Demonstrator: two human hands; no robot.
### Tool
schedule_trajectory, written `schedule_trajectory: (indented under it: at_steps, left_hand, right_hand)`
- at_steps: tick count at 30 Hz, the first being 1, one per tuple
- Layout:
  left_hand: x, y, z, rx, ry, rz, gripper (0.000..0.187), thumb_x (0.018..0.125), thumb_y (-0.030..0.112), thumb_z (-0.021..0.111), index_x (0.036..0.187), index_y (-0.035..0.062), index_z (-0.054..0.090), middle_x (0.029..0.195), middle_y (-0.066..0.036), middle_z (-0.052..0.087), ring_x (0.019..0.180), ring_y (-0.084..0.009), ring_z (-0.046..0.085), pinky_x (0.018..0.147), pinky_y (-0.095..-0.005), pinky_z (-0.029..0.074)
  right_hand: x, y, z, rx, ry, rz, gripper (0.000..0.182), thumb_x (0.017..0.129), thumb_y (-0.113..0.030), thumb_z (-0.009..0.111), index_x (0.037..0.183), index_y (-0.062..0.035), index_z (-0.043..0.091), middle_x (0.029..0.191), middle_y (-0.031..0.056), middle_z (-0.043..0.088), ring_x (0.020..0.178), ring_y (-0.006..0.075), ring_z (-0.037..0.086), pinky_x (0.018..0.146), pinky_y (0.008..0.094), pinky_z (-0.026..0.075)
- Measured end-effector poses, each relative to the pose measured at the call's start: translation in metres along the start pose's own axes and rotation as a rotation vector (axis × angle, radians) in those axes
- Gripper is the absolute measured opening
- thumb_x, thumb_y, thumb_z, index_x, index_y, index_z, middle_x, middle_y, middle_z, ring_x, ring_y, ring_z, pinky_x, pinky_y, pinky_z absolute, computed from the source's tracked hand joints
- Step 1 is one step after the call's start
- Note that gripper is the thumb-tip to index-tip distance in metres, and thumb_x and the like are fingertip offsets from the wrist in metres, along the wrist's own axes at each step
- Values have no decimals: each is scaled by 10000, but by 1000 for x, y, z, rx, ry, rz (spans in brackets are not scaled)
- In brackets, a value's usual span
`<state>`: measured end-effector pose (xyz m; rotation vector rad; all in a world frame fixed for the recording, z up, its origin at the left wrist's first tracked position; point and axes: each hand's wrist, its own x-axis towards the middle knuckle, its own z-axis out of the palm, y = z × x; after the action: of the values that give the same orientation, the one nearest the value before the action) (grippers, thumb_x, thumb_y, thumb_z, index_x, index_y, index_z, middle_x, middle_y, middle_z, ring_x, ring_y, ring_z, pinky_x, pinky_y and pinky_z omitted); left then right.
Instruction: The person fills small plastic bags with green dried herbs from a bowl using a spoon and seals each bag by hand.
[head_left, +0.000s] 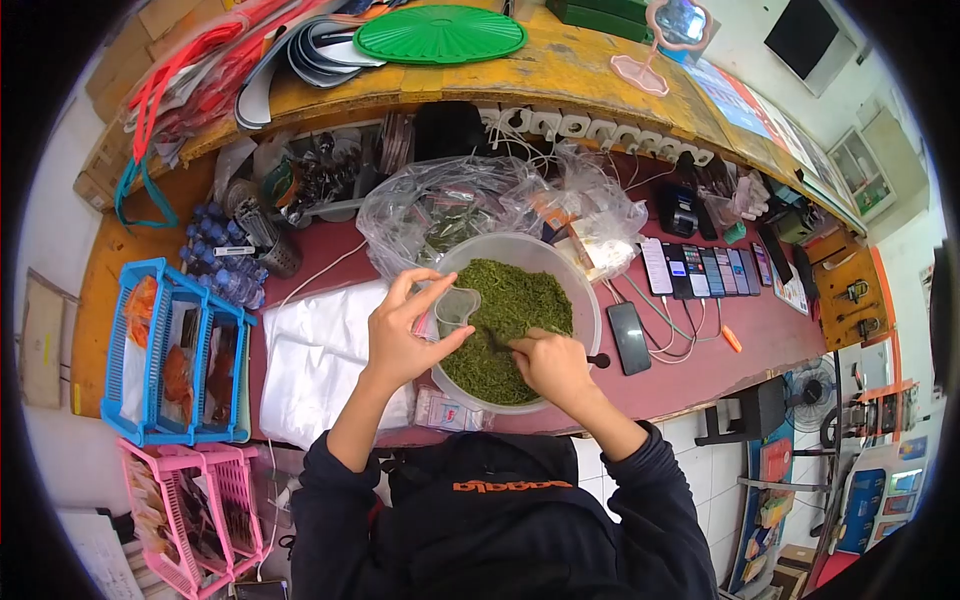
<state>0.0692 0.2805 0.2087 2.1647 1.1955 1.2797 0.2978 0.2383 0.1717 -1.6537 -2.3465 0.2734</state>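
Observation:
A round translucent tub (pixel 590 292) holds a mass of loose green shredded material (pixel 515 290). Over the tub's left side, my left hand (pixel 405 325) holds a small clear plastic bag (pixel 457 306) with its mouth spread between thumb and fingers. My right hand (pixel 552 362) is closed round the handle of a dark utensil, whose black knob (pixel 600 361) sticks out to the right. The utensil's dark front end (pixel 497 341) lies in the green material, partly hidden.
White plastic sheets (pixel 310 350) lie left of the tub, with a small packet (pixel 450 412) in front. Clear bags (pixel 440 205) stand behind. A phone (pixel 628 338), cables and more phones (pixel 710 270) lie right. Blue baskets (pixel 190 350) stand far left.

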Motion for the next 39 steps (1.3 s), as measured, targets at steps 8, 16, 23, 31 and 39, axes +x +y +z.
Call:
schedule_trajectory:
  at_steps: [8, 16, 23, 31, 39]
  left_hand:
    - [-2, -11, 5, -20, -3, -61, 686, 633, 171, 844, 1246, -1, 588, 1111, -146, 645, 1002, -257, 644, 853, -326, 500]
    - [4, -5, 25, 23, -60, -68, 611, 632, 256, 855, 1161, 43, 634, 1131, -110, 657, 1013, -265, 651, 858, -340, 512]
    - [10, 9, 46, 70, -301, -201, 570, 660, 387, 811, 1116, 74, 668, 1032, -41, 677, 836, -246, 670, 730, -347, 525]
    - [9, 11, 54, 67, -155, -178, 548, 656, 365, 818, 1095, 71, 672, 992, -46, 682, 821, -232, 670, 723, -333, 529]
    - [-7, 13, 66, 324, 92, -11, 579, 628, 306, 834, 1126, 71, 654, 1030, -47, 657, 876, -241, 665, 718, -328, 538]
  right_hand:
    - [-2, 24, -31, 220, 33, 234, 106, 762, -216, 715, 828, -148, 760, 818, 70, 705, 741, 290, 669, 668, 395, 531]
    - [-8, 35, -53, 195, 163, 290, 94, 754, -193, 727, 791, -108, 743, 787, 74, 699, 676, 259, 674, 606, 363, 515]
    - [-6, 8, -76, 172, 401, 165, 91, 754, -128, 738, 840, -101, 728, 779, 25, 661, 576, 206, 604, 549, 327, 464]
    - [-6, 3, -69, -154, 639, -38, 131, 729, -109, 753, 854, -122, 716, 801, -20, 614, 658, 167, 576, 574, 306, 437]
    - [23, 0, -62, 258, 318, -163, 133, 745, -130, 733, 864, -89, 692, 853, 56, 626, 782, 268, 629, 670, 359, 484]
